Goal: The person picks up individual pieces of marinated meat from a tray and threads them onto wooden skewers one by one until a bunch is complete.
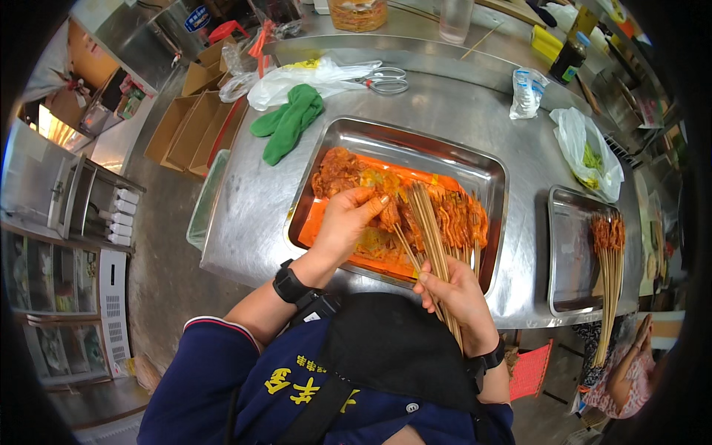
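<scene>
A bundle of bamboo skewers is in my right hand, its upper ends over a steel tray of red marinated meat. One skewer of that hand slants toward a piece of meat by the fingertips of my left hand. Thumb and forefinger of the left hand are pinched together at that piece; how firmly they hold it is hard to tell. Threaded meat skewers lie side by side at the tray's right. Orange plastic lies under the meat.
Green cloth, scissors and plastic bags lie behind the tray. At right, a second steel tray holds finished-looking meat skewers, handles over the table edge. A bag of greens sits behind it. A person is at lower right.
</scene>
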Tool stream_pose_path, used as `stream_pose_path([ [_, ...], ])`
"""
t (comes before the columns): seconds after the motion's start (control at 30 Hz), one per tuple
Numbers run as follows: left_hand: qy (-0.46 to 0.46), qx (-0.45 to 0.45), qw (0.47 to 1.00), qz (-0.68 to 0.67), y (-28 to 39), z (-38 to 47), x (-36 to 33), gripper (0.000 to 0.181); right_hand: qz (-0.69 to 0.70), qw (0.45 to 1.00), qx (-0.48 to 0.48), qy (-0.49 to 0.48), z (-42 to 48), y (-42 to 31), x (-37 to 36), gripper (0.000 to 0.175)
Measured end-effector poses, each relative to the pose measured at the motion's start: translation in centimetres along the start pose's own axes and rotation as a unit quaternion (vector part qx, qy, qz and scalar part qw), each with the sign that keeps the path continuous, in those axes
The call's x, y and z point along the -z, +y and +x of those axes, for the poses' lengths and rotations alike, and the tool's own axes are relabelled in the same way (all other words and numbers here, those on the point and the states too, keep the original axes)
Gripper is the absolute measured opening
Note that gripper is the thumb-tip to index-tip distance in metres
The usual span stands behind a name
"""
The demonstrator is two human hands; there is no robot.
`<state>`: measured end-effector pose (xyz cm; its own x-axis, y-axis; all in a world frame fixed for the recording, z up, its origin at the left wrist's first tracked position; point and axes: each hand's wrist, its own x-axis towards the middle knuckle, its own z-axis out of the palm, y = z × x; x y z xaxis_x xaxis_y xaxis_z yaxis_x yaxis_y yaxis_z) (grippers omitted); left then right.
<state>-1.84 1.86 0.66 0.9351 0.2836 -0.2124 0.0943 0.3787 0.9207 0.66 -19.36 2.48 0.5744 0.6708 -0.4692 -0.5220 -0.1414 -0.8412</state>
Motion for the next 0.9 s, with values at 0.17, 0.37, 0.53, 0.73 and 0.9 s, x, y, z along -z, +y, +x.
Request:
stream_pose_path([
  [0.17,0.013,-0.127,0.984,0.124,-1.3,0.0,-0.6,0.018,-0.005,1.0,0.002,0.013,0.0,-0.1,-0.1,0.009],
  [0.37,0.002,-0.155,0.976,0.155,-2.2,0.2,-1.4,0.02,-0.01,0.999,0.011,0.035,0.0,0.0,-0.1,0.009],
  [0.53,-0.033,-0.119,0.984,0.129,-2.9,-1.0,-2.4,0.019,-0.009,0.999,0.016,0.049,0.2,-0.2,-0.1,0.009],
  [0.73,-0.015,-0.084,0.995,0.055,-3.4,0.1,-2.9,0.018,-0.001,0.998,0.015,0.053,0.1,-0.1,0.3,0.01],
  [0.9,0.036,-0.126,0.99,0.047,-3.5,0.5,-2.8,0.018,-0.001,0.999,0.012,0.045,0.1,-0.1,0.5,0.009],
])
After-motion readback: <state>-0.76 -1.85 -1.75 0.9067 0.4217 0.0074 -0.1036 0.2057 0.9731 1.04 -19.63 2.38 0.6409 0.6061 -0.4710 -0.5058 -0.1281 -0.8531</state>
